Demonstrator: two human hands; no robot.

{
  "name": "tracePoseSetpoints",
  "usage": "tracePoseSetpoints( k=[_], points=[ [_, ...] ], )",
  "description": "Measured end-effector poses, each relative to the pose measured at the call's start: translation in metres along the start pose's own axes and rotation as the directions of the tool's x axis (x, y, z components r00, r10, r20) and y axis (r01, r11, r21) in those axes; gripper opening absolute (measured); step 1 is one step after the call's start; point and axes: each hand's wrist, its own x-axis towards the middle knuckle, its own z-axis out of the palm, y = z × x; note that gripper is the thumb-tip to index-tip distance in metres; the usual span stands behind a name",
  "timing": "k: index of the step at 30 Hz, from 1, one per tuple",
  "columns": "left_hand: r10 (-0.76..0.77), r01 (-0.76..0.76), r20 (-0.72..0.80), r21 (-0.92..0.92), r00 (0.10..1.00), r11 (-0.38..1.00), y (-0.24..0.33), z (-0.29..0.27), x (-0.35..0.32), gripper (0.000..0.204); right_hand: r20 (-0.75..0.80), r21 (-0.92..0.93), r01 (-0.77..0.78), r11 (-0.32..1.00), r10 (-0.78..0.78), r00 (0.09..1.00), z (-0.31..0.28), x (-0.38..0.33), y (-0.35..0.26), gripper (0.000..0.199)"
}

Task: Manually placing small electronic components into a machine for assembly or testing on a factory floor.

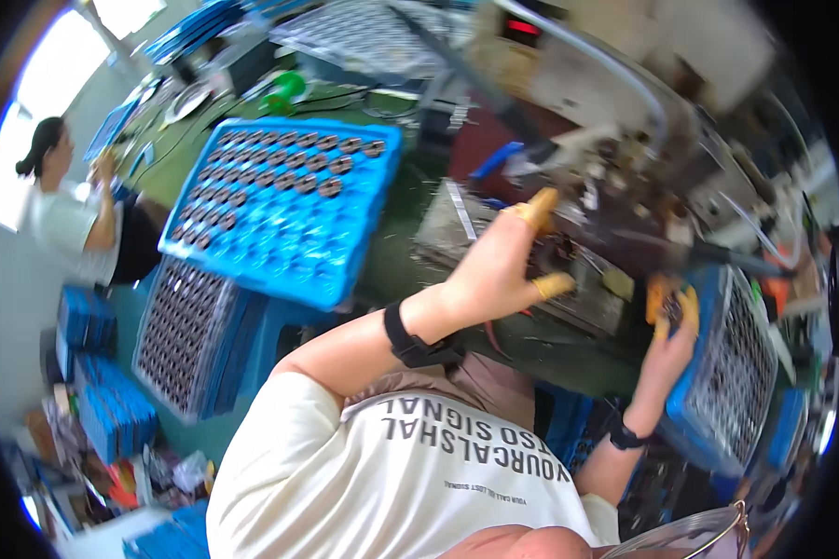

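My left hand (pixel 494 270) reaches into the machine (pixel 625 196), yellow covers on its fingertips. Its thumb and forefinger are spread on either side of a dark, copper-tinted part (pixel 557 248), and blur hides whether they touch it. Lower right, my right hand (pixel 671 345) pinches a small dark round part (pixel 672 307) between yellow-covered fingers, next to an orange piece (pixel 655 296). That hand is beside a blue-edged tray stack (pixel 732 373) filled with small round parts.
A blue tray (pixel 298 252), partly filled with round dark parts, lies left on the green table. Below it stands a stack of filled trays (pixel 182 340). A metal plate (pixel 457 224) sits by the machine. Another person (pixel 79 214) is at the far left.
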Motion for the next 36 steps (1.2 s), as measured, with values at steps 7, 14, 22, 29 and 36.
tracePoseSetpoints(
  k=[7,14,22,29,36],
  points=[
    [-0.036,0.026,0.013,0.438,0.999,0.899,-0.002,-0.123,-0.034,0.034,0.02,-0.097,0.084,0.992,-0.083,0.996,0.0,-0.015,0.05,0.044],
    [-0.165,0.548,-0.528,0.828,0.833,0.117,-0.048,-0.288,-0.125,0.044,0.026,-0.107,0.016,0.994,-0.013,1.0,-0.003,-0.009,0.037,0.046],
    [-0.16,0.416,-0.385,0.854,0.909,0.311,-0.103,-0.334,-0.137,0.04,0.183,0.197,-0.1,0.975,0.063,0.981,-0.079,0.007,-0.062,0.04],
    [-0.303,0.467,-0.432,0.349,0.85,0.813,-0.071,-0.253,-0.108,0.033,-0.023,-0.037,-0.346,0.938,0.345,0.938,-0.19,0.029,0.059,0.039],
    [-0.38,0.39,-0.13,0.065,0.916,0.918,-0.049,-0.161,-0.072,0.05,0.194,-0.397,-0.443,0.804,0.545,0.816,-0.195,0.054,0.157,0.041]
  ],
)
